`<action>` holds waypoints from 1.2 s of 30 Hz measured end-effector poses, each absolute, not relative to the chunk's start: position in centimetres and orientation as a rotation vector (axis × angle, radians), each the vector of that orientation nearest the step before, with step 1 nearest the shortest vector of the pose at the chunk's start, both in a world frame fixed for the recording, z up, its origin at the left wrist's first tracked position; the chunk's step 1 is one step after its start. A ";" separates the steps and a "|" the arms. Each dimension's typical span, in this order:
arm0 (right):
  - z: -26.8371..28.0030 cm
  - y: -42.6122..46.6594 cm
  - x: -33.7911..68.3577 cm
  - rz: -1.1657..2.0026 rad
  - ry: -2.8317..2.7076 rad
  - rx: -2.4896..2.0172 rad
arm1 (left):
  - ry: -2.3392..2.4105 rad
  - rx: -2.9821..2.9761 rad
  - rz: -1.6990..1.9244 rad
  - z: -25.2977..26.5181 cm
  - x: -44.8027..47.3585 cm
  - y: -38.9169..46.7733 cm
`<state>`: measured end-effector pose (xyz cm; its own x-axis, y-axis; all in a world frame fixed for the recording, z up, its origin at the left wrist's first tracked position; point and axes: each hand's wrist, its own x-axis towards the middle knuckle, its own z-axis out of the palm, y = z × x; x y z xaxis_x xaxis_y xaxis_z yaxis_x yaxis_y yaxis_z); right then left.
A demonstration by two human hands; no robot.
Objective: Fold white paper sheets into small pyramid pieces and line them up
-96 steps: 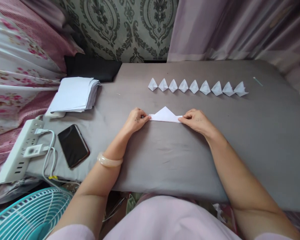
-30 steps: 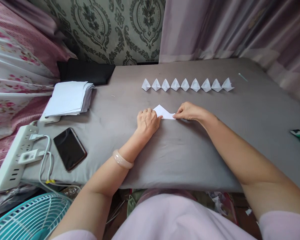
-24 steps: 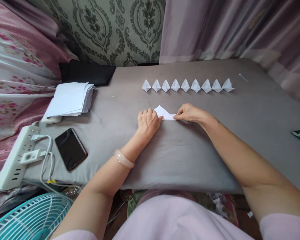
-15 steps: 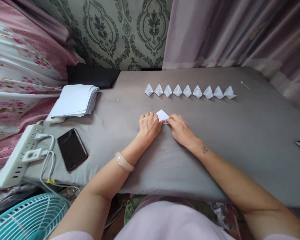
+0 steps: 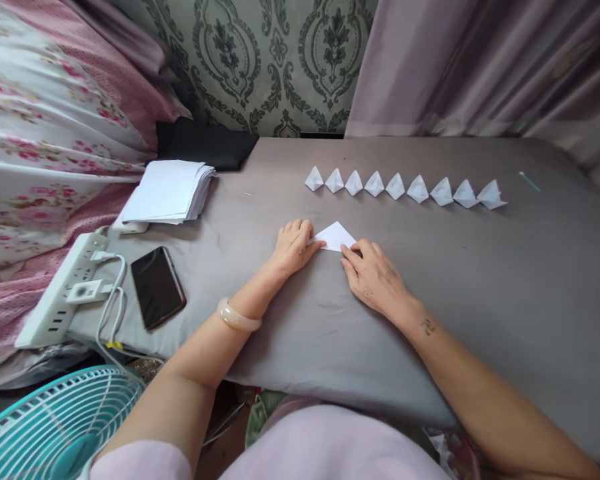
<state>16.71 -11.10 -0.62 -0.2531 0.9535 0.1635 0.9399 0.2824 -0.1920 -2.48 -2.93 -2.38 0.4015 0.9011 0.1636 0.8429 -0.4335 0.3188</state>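
A white sheet of paper folded into a triangle [image 5: 336, 236] lies flat on the grey cloth, its point facing away from me. My left hand [image 5: 296, 245] is closed at its left corner, the thumb pressing on the paper's lower edge. At the right corner, my right hand [image 5: 375, 272] has its fingertips on the paper and its fingers bent. Beyond my hands stands a row of several folded white paper pieces [image 5: 395, 187], each pointed at the top.
On the left are a stack of white paper [image 5: 166, 190], a smartphone [image 5: 158, 288], a power strip [image 5: 63, 293] with cables, and a black folded item [image 5: 207, 143]. A teal fan [image 5: 65, 427] stands at the lower left. A thin stick [image 5: 530, 181] lies far right.
My hands have moved apart to the paper's two corners, so more of the triangle shows. The whole view has shifted, with the row appearing farther right.
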 end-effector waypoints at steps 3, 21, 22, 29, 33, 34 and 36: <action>-0.9 -10.9 16.9 0.097 -2.289 -1.726 | 1.568 2.423 0.465 -2.6 -3.4 -2.5; -2.3 -9.4 18.3 0.296 -2.106 -1.453 | 1.011 2.574 0.631 0.4 -1.0 -4.7; -2.5 -9.2 18.6 0.337 -2.016 -1.435 | 0.973 2.599 0.587 0.1 -0.3 -4.7; -3.0 -7.6 21.5 0.531 -1.284 -1.546 | 0.987 2.541 0.558 -1.6 1.0 -2.7; -2.8 -7.4 21.6 0.575 -1.187 -1.555 | 0.960 2.766 0.463 -1.4 1.1 -3.1; -2.8 -7.4 21.4 0.573 -1.185 -1.543 | 0.972 2.803 0.453 -1.2 1.1 -3.3; -2.6 -7.6 21.1 0.567 -1.181 -1.510 | 1.009 2.788 0.560 -0.8 1.3 -3.8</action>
<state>21.11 -7.62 -2.61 0.3920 0.8896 0.2344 0.3736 0.0790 -0.9242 1.26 -3.80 -0.80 0.7086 0.6385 0.3002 0.5927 -0.7696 0.2378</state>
